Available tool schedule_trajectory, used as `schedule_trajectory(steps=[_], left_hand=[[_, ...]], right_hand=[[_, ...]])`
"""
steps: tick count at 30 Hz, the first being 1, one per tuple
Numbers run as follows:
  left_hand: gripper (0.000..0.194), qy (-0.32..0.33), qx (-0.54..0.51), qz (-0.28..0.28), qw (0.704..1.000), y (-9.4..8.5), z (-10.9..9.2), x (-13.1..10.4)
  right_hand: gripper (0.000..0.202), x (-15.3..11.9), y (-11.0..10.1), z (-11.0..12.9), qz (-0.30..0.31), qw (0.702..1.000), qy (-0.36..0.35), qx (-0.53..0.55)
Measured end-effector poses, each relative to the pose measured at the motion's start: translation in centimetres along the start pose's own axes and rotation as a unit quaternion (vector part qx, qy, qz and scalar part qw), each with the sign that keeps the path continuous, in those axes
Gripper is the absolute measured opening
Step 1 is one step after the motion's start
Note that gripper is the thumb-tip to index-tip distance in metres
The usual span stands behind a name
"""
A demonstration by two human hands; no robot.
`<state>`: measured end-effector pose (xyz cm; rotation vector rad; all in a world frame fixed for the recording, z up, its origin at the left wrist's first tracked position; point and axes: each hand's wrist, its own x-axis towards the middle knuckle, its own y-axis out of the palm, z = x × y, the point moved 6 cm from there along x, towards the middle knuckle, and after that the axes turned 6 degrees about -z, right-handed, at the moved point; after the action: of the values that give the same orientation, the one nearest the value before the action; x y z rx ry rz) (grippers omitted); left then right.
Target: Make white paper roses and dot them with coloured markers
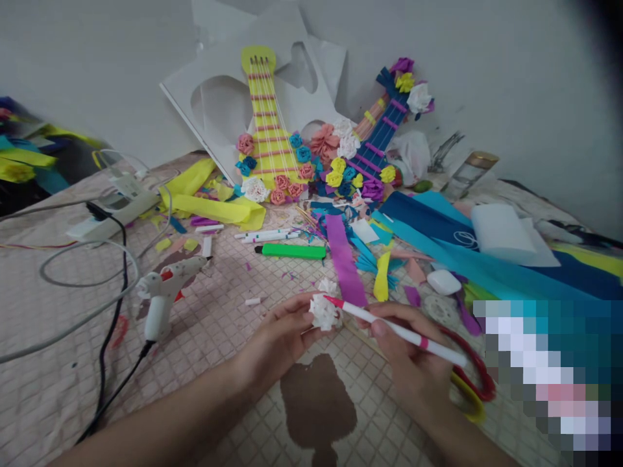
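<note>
Between the fingers of my left hand (277, 337) is a white crepe-paper flower (325, 312) with ruffled petals. My right hand (413, 350) grips a white felt-tip marker (406, 334) with pink bands. Its pink tip meets the flower's upper edge, or lies just in front of it; I cannot tell which. Under my right hand, scissors with red and yellow handles (479, 373) lie partly hidden. A strip of purple crepe paper (343, 259) runs along the table just beyond the flower.
A hot glue gun (168, 288) with its cable lies at left, near a power strip (117, 207). A green box cutter (292, 251) sits mid-table. Behind stand a yellow paper guitar (267, 123) and a blue paper guitar (384, 139). Blue crepe sheets (438, 227) spread at right.
</note>
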<state>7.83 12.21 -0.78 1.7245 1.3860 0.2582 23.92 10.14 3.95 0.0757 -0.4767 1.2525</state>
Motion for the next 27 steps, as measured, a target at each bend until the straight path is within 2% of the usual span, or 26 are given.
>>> schedule_trajectory(steps=[9,15,21,27], left_hand=[[0.025,0.018,0.000,0.003,1.000,-0.09,-0.09,0.12],[0.024,0.011,0.002,-0.009,1.000,0.04,-0.21,-0.06],[0.025,0.026,0.008,0.002,1.000,-0.06,-0.28,-0.01],[0.024,0.028,0.014,-0.002,1.000,-0.09,-0.23,-0.08]], right_hand=[[0.009,-0.18,-0.09,-0.51,0.010,1.000,0.017,0.020],[0.008,-0.27,-0.15,-0.52,0.004,1.000,-0.009,0.026],[0.007,-0.20,-0.36,-0.77,-0.022,0.999,0.005,0.045],[0.007,-0.08,-0.14,-0.58,-0.020,0.998,0.033,0.055]])
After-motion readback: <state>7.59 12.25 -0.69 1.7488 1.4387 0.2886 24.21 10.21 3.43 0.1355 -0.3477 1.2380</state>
